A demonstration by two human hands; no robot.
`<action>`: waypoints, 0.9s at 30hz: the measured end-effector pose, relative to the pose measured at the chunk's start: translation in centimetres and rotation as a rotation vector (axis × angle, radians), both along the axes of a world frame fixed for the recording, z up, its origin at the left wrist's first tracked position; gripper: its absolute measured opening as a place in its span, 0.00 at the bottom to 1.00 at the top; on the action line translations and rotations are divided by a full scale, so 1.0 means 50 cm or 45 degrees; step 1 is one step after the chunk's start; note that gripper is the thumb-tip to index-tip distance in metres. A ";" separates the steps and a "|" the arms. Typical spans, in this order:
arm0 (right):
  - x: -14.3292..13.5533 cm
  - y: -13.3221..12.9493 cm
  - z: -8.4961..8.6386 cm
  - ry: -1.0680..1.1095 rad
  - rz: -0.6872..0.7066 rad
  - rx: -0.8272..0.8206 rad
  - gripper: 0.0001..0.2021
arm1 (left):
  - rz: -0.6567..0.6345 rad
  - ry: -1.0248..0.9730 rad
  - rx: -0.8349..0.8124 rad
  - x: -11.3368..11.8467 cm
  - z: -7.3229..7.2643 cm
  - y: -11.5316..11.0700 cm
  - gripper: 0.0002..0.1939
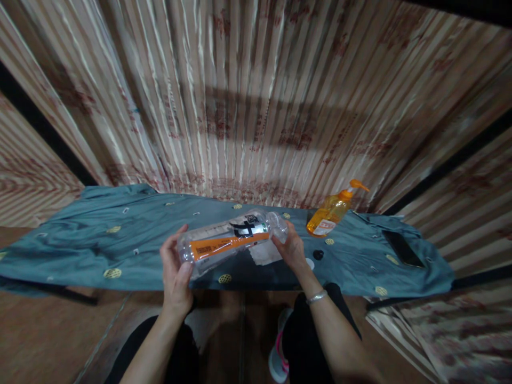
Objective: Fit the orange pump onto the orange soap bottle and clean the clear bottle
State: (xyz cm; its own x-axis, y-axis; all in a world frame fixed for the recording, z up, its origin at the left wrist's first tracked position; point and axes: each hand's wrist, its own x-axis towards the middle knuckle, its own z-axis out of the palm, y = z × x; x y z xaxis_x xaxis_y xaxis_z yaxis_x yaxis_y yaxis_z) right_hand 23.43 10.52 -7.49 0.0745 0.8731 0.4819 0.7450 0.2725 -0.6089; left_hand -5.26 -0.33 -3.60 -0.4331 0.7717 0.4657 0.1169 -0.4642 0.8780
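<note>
A clear plastic bottle [228,238] with an orange, white and black label lies nearly level between my hands, above the cloth. My left hand [176,266] is closed round its base end, thumb in front. At the neck end, my right hand [290,245] grips the bottle near its mouth. Behind and below the bottle, a white tissue [264,253] rests on the cloth. Just right of my right hand are a small black object [318,254], whose kind I cannot make out, and a small white disc [310,263].
A pump bottle [328,216] of amber liquid with an orange pump stands at the back right. Farther right lies a black phone [402,248]. Teal patterned cloth [144,213] covers the narrow table. Pleated curtains [248,106] hang close behind it, with dark frame bars [44,122] at both sides.
</note>
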 end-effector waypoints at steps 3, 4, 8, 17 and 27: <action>0.000 0.001 -0.001 -0.010 -0.006 -0.010 0.24 | -0.002 -0.022 -0.009 0.001 0.002 -0.001 0.38; 0.000 0.001 -0.001 -0.009 -0.004 -0.009 0.24 | -0.002 -0.022 -0.010 0.001 0.003 -0.001 0.38; 0.000 0.000 0.002 0.003 0.009 -0.012 0.23 | -0.007 -0.023 0.003 0.002 0.003 0.000 0.38; 0.001 -0.001 0.002 0.047 0.021 -0.015 0.23 | -0.019 -0.076 0.016 -0.002 -0.002 0.005 0.38; 0.001 0.000 0.000 0.004 0.011 0.008 0.24 | -0.009 -0.092 0.037 0.001 0.002 0.003 0.36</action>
